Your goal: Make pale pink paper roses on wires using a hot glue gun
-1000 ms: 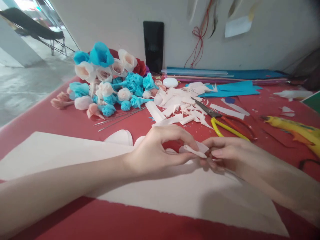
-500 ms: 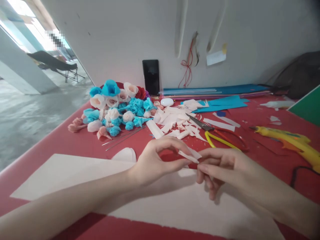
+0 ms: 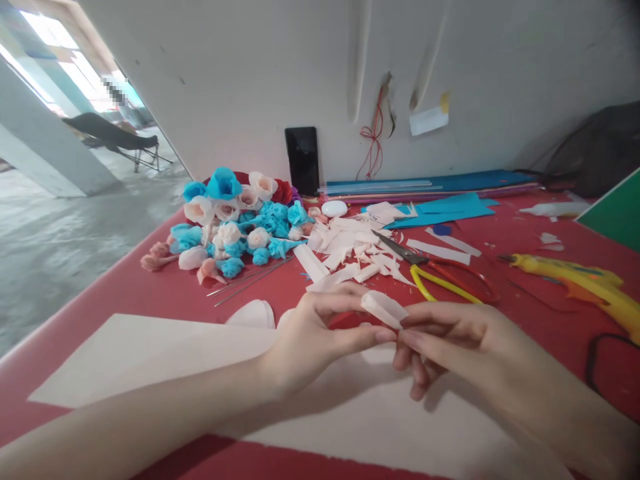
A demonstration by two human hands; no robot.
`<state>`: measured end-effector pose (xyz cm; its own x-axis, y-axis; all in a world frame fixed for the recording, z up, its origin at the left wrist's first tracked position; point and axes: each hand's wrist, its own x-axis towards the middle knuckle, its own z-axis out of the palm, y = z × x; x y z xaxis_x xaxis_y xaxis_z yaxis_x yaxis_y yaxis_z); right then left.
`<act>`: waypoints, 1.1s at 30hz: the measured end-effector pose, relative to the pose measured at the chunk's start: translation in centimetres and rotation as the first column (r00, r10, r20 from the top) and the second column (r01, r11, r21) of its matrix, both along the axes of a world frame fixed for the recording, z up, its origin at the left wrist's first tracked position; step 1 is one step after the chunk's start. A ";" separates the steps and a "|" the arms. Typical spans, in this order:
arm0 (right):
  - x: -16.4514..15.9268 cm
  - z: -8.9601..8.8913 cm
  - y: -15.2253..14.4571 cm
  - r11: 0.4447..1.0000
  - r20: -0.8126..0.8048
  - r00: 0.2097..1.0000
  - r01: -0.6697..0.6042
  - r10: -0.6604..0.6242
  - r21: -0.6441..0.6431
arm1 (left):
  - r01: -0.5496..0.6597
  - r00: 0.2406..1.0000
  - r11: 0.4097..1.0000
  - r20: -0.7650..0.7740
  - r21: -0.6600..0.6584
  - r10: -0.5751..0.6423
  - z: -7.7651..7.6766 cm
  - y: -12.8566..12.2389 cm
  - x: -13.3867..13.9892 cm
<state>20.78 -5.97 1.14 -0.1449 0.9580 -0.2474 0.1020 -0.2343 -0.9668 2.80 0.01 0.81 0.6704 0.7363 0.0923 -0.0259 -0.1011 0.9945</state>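
Note:
A small curved petal of pale pink paper (image 3: 384,308) is held up between my hands. My right hand (image 3: 450,333) pinches its lower right end between thumb and forefinger, the other fingers curled underneath. At the petal's left side is my left hand (image 3: 320,327). Its forefinger reaches behind the upper edge and its thumb lies just below, close to the right fingertips; the exact contact is partly hidden. Under both hands lies a large pale paper sheet (image 3: 350,413). Cut rounded petals (image 3: 250,313) rest by the sheet's back edge.
Paper flowers (image 3: 225,220) in blue, pink and white are heaped at the back left. Beside them are paper scraps (image 3: 345,237), scissors (image 3: 415,257) and thin wires (image 3: 250,280). A yellow glue gun (image 3: 575,273) lies right. A phone (image 3: 303,160) leans on the wall.
The petal has tilted up and shows more of its broad face. My left thumb has moved right, below the petal. The right hand stays nearly in place; the view has shifted slightly.

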 end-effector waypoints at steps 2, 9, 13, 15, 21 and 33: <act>-0.1 0.0 -0.1 1.000 -0.002 1.000 0.000 0.000 0.000 | 0.002 1.000 1.000 0.022 -0.029 -0.002 0.0 -0.1 -0.1; -0.5 0.3 -0.6 1.000 -0.024 1.000 0.004 -0.004 -0.010 | 0.090 0.991 0.981 0.111 -0.170 -0.072 -0.2 -0.4 0.0; -0.7 0.3 -1.0 0.998 -0.074 0.997 -0.031 0.027 -0.047 | 0.084 0.992 0.979 0.106 -0.184 -0.065 0.0 -0.5 0.0; -0.7 0.3 -1.2 0.997 -0.129 0.990 -0.056 0.048 -0.060 | 0.080 0.992 0.980 0.108 -0.182 -0.061 0.0 -0.5 0.0; -0.8 0.6 -1.2 1.000 -0.121 0.993 -0.010 0.008 -0.023 | 0.058 0.991 0.989 0.125 -0.139 -0.040 -0.1 -0.4 0.0; -1.2 0.8 -1.2 1.000 -0.056 0.998 -0.009 0.011 0.023 | 0.147 0.977 0.945 0.190 -0.293 -0.093 -0.2 -0.7 0.0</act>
